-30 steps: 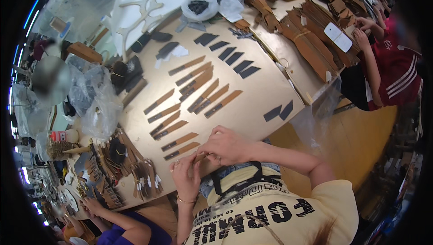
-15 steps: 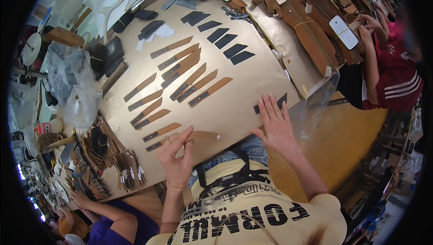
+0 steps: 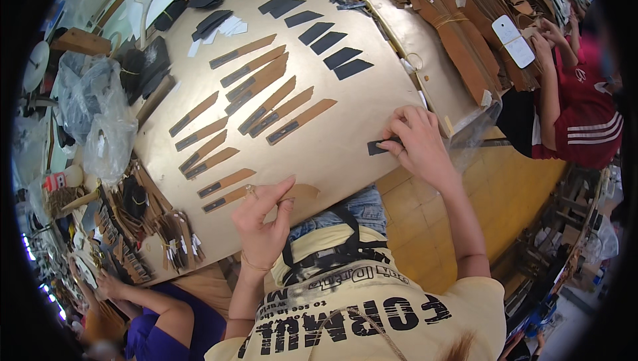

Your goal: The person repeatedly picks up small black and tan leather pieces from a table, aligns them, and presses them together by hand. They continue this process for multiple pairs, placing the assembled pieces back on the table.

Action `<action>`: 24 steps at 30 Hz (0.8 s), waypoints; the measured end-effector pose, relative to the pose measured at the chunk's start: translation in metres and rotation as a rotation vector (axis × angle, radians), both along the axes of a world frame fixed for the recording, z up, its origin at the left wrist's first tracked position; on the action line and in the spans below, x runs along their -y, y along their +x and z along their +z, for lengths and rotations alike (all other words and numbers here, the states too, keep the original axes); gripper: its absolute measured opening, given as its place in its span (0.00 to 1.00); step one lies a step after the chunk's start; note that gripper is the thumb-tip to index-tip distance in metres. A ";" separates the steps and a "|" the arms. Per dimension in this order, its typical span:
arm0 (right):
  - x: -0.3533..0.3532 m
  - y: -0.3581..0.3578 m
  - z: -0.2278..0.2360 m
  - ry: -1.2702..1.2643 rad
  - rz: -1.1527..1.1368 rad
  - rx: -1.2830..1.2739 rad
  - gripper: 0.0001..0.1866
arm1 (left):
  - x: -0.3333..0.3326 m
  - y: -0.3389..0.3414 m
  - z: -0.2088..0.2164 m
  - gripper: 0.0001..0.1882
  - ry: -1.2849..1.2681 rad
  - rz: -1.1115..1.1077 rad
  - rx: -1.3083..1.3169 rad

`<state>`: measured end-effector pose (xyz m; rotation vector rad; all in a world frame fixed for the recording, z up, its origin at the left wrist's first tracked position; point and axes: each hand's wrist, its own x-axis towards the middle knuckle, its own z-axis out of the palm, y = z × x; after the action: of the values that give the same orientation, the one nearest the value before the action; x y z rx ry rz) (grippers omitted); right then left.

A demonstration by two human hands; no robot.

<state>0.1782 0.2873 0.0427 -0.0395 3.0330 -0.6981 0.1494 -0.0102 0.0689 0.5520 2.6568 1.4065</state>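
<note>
My right hand (image 3: pixel 420 145) is at the table's right front edge, thumb and fingers pinching one end of a small black strip (image 3: pixel 377 148); part of it is under the fingers. My left hand (image 3: pixel 261 220) hovers over the front edge with curled fingers, thumb and forefinger close together. What it holds, if anything, cannot be made out; a brownish patch, perhaps a shadow, shows beside it. Left of centre lie several brown leather strips (image 3: pixel 311 118), each with a dark piece at one end. Several slanted black pieces (image 3: pixel 327 43) lie farther back.
Bundled brown leather strips (image 3: pixel 458 35) lie at the right, near a co-worker in red (image 3: pixel 585 108). At left are clear plastic bags (image 3: pixel 109 138) and small tied bundles (image 3: pixel 176 238), with another co-worker in purple (image 3: pixel 179 318). White paper scraps (image 3: pixel 229 27) lie at the back.
My right hand has gone from lying flat on the black strip to pinching its end, fingers lifted and curled. My left hand stays curled, nearly in place. The view has shifted slightly.
</note>
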 end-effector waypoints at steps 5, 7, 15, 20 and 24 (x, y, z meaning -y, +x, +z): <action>-0.010 -0.039 0.000 0.027 0.127 0.115 0.11 | 0.001 0.002 -0.002 0.21 0.001 -0.004 -0.039; -0.012 -0.062 -0.002 0.063 0.150 0.037 0.12 | -0.001 0.002 -0.002 0.22 -0.014 -0.001 -0.033; -0.049 -0.017 0.015 -0.105 0.118 0.225 0.15 | -0.008 0.000 0.001 0.22 0.032 0.044 0.090; -0.049 0.005 0.007 -0.095 0.116 0.171 0.12 | -0.016 -0.007 -0.004 0.22 0.200 -0.017 0.222; -0.046 -0.001 0.004 -0.056 0.170 0.111 0.11 | -0.014 -0.011 0.007 0.25 0.379 -0.110 0.347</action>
<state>0.1768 0.3333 0.0463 -0.2477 2.8621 -0.7442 0.1388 0.0037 0.0757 0.4250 2.0768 1.7937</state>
